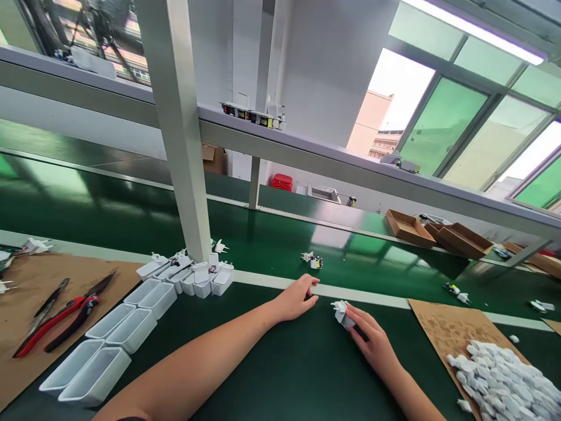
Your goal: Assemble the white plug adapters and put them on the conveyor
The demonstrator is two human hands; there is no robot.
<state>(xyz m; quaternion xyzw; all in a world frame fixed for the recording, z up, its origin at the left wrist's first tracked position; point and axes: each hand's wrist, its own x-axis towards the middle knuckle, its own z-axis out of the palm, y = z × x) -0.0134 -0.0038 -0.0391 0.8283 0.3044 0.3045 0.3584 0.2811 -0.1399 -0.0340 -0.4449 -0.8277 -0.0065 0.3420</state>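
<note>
Bare hands (296, 300), bare forearms (219, 351), dark sleeve (131, 418)

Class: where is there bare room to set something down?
The near green worktop is bare between left forearm and right forearm and between the right hand and right-hand cardboard. Crowded: left, with white cases and pliers; that cardboard's near part, under white pieces.
</note>
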